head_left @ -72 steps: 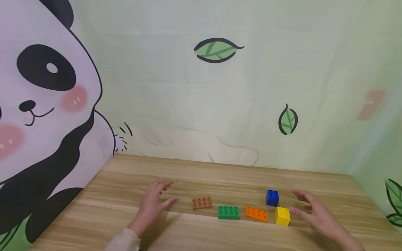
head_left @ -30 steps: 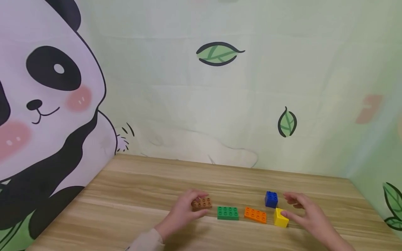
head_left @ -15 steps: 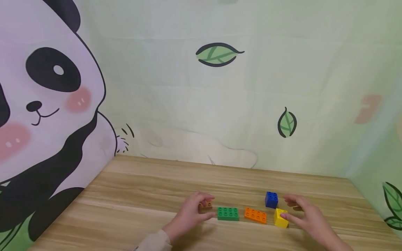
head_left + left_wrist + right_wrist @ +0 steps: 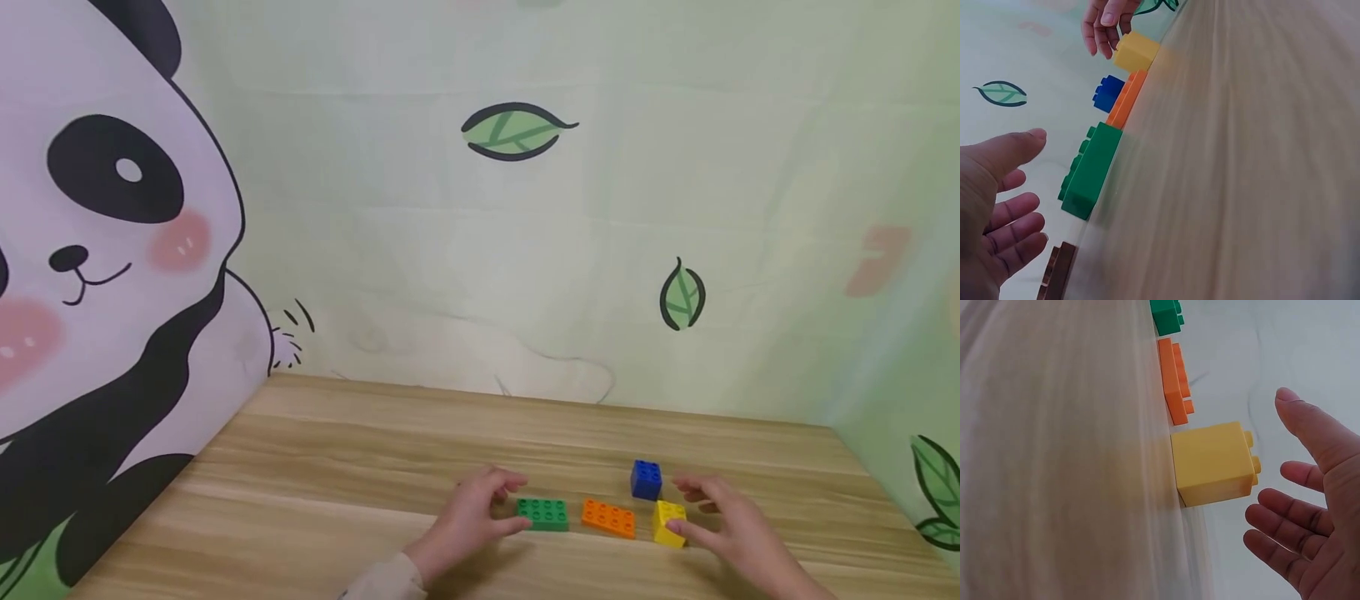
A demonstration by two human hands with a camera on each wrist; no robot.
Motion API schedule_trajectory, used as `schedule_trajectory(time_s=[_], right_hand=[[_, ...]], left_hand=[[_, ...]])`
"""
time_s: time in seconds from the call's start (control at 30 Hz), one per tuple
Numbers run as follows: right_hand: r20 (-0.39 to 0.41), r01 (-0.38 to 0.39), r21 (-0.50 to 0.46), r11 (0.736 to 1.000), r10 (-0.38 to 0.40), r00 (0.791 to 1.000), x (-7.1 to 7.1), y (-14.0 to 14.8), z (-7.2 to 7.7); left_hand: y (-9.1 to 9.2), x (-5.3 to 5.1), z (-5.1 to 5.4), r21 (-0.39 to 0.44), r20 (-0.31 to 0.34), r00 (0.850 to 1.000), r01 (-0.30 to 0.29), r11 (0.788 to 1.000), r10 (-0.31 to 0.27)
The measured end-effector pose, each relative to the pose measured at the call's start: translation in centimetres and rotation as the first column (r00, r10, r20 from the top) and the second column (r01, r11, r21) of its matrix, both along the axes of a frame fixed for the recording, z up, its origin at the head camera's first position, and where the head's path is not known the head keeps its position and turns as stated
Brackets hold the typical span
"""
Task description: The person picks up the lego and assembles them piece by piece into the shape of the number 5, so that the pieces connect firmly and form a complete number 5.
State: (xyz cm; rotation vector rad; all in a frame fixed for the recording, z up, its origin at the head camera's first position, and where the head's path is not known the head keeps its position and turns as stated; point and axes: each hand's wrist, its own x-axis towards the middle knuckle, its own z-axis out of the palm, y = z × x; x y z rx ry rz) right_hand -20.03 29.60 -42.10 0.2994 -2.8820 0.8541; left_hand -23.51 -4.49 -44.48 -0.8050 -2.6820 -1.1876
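Note:
My left hand (image 4: 474,515) hovers at the left end of a green toy building brick (image 4: 542,514), thumb and fingers spread apart and holding nothing. In the left wrist view the green brick lies beyond the fingertips, and a flat brown brick (image 4: 1057,273) sits near the lower fingers; the hand hides it in the head view. My right hand (image 4: 731,525) is beside a yellow brick (image 4: 669,523), its thumb overlapping that brick in the head view. The right wrist view shows a gap between the relaxed fingers and the yellow brick (image 4: 1213,464).
A flat orange brick (image 4: 608,518) lies between the green and yellow ones. Behind the yellow brick stands a blue brick (image 4: 646,480). All rest on a wooden table (image 4: 360,433), with a printed cloth backdrop (image 4: 390,250) at its far edge and sides.
My left hand has moved rightward, past the brown brick and up to the green one, covering the brown brick from the head camera. The right hand has shifted slightly left toward the yellow brick.

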Motion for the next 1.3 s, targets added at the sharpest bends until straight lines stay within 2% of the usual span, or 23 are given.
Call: schedule_trajectory(time_s=[0.23, 0.47, 0.57, 0.8, 1.07, 1.3], right_hand=[[0.043, 0.012, 0.003, 1.0, -0.012, 0.999, 0.0, 0.3, -0.3], [0.05, -0.008, 0.0, 1.0, 0.008, 0.999, -0.2, 0.0, -1.1], [0.066, 0.002, -0.003, 1.0, -0.002, 0.998, -0.1, -0.1, -1.2], [0.084, 0.018, 0.0, 1.0, -0.018, 0.996, 0.1, 0.0, -1.2], [0.126, 0.018, 0.004, 1.0, -0.018, 0.992, 0.0, -0.1, -1.4], [0.16, 0.024, 0.004, 1.0, -0.025, 0.987, -0.1, -0.2, -1.7]], left_hand=[[0.8, -0.2, -0.4, -0.051, 0.003, 1.0, -0.005, 0.999, 0.006], [0.8, -0.2, -1.4, -0.08, 0.09, 0.996, -0.015, 0.997, 0.022], [0.8, -0.2, -1.7, -0.086, 0.069, 0.997, -0.014, 0.996, 0.02], [1.2, -0.4, -1.7, -0.113, -0.056, 0.998, -0.025, 0.993, 0.019], [1.0, -0.3, -1.7, -0.103, -0.036, 0.999, -0.029, 0.994, 0.025], [0.9, -0.1, -1.8, -0.109, -0.006, 1.0, 0.005, 0.994, -0.006]])
